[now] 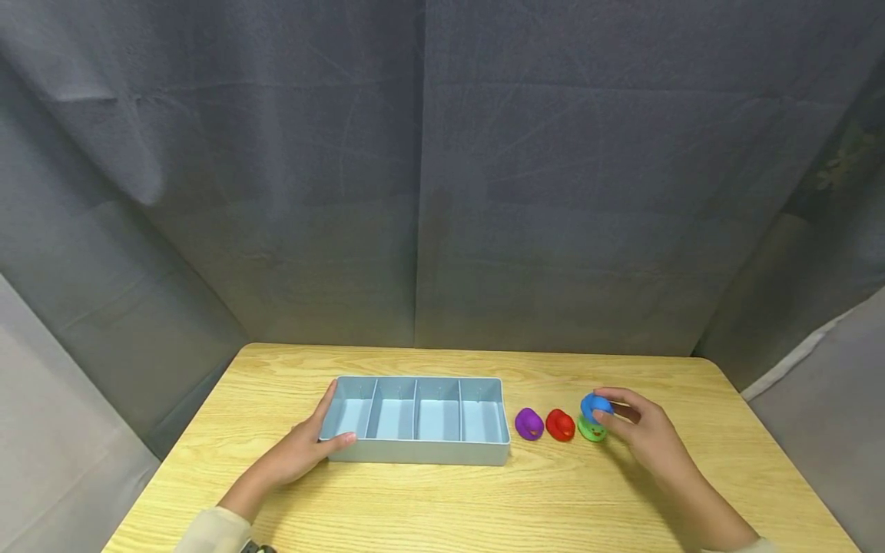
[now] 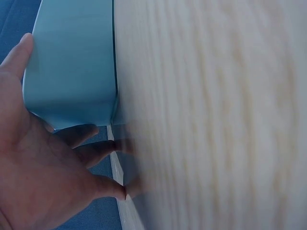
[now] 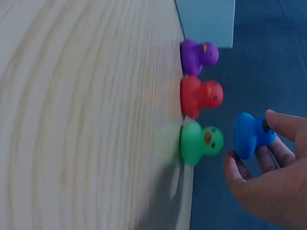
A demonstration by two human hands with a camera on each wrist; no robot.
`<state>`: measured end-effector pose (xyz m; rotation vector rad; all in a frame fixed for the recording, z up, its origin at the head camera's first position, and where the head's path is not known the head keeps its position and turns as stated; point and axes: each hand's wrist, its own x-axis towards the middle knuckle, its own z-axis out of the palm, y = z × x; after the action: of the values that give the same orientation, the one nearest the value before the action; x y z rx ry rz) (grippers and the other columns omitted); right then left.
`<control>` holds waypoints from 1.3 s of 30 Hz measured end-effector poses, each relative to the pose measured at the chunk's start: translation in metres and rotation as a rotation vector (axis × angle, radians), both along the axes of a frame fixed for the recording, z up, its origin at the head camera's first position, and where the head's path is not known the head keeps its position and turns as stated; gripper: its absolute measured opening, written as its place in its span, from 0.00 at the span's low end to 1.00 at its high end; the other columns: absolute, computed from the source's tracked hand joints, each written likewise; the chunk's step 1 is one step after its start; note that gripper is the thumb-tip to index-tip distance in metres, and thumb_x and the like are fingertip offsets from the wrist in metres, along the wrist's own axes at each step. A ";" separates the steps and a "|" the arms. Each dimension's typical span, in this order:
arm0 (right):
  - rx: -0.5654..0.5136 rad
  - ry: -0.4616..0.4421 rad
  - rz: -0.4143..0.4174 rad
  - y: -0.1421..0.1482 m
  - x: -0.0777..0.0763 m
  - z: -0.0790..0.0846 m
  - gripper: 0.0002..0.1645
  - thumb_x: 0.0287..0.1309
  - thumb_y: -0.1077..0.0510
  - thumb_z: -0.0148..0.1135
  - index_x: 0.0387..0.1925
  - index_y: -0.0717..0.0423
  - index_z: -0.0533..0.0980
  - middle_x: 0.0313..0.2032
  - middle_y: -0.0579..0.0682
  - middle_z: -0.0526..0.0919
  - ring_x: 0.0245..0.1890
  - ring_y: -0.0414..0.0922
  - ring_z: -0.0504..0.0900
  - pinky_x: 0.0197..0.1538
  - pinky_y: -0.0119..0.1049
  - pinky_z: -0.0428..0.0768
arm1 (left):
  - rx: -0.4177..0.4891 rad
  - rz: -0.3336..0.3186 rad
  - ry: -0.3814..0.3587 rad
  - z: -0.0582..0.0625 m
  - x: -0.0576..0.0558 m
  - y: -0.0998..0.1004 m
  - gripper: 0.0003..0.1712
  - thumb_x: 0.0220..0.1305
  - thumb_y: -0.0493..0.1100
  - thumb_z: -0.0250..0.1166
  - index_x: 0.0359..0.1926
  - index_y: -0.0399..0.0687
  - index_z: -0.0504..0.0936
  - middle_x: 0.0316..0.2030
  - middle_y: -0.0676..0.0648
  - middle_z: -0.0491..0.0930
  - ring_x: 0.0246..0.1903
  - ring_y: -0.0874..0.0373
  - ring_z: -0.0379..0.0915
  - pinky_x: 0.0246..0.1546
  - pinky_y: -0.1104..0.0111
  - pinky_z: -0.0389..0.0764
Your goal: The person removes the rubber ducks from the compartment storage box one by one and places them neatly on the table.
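In the head view, my left hand (image 1: 304, 445) rests against the left end of a light blue divided box (image 1: 442, 452). Its thumb lies along the front rim and its fingers reach up the left side; the left wrist view shows these fingers (image 2: 93, 153) spread below the box's end. My right hand (image 1: 646, 430) pinches a blue rubber duck (image 3: 247, 136) between thumb and fingers. That duck hangs just above a green rubber duck (image 3: 192, 143), apart from it in the right wrist view. A red rubber duck (image 1: 561, 425) and a purple one (image 1: 529, 424) stand left of the green.
The box has several compartments side by side, with bare floors. A light wood table (image 1: 429, 507) carries everything. Grey cloth (image 1: 415, 192) hangs behind and at both sides of it.
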<state>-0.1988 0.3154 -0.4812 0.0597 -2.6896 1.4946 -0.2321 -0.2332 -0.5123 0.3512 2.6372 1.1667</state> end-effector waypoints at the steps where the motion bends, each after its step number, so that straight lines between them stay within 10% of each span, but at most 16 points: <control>1: 0.013 0.002 0.000 0.004 0.000 -0.001 0.31 0.71 0.47 0.65 0.67 0.59 0.74 0.67 0.62 0.75 0.65 0.64 0.76 0.52 0.25 0.76 | -0.001 -0.001 0.002 0.000 0.000 0.000 0.57 0.73 0.62 0.62 0.82 0.70 0.27 0.80 0.32 0.44 0.75 0.27 0.50 0.70 0.33 0.57; 8: 0.022 -0.045 -0.022 0.026 0.000 -0.008 0.34 0.72 0.45 0.64 0.69 0.60 0.72 0.67 0.63 0.75 0.58 0.41 0.82 0.50 0.21 0.76 | 0.001 -0.006 0.006 -0.001 0.000 0.000 0.57 0.73 0.63 0.61 0.82 0.71 0.27 0.80 0.31 0.44 0.74 0.26 0.53 0.69 0.34 0.59; 15: 0.038 -0.083 -0.024 0.039 0.001 -0.016 0.35 0.72 0.45 0.64 0.69 0.63 0.71 0.69 0.67 0.72 0.65 0.65 0.76 0.50 0.26 0.80 | 0.009 0.004 0.001 0.003 0.003 0.001 0.57 0.73 0.62 0.63 0.82 0.71 0.28 0.78 0.28 0.49 0.67 0.31 0.69 0.66 0.37 0.67; 27: 0.087 -0.114 -0.014 0.049 -0.004 -0.030 0.32 0.71 0.51 0.65 0.67 0.66 0.72 0.65 0.70 0.75 0.62 0.67 0.78 0.58 0.56 0.81 | 0.008 -0.005 0.006 0.002 0.003 0.001 0.57 0.73 0.63 0.62 0.82 0.71 0.28 0.79 0.29 0.47 0.71 0.27 0.60 0.67 0.36 0.65; 39: 0.103 -0.098 -0.011 0.048 -0.004 -0.032 0.29 0.69 0.56 0.67 0.64 0.69 0.74 0.60 0.69 0.79 0.59 0.66 0.80 0.48 0.35 0.83 | 0.010 -0.007 0.002 0.000 0.001 -0.001 0.57 0.73 0.64 0.62 0.82 0.72 0.27 0.80 0.30 0.46 0.71 0.26 0.60 0.66 0.36 0.66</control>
<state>-0.2025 0.3637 -0.5135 -0.0237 -2.8378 1.3909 -0.2307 -0.2338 -0.5124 0.3627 2.6304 1.1785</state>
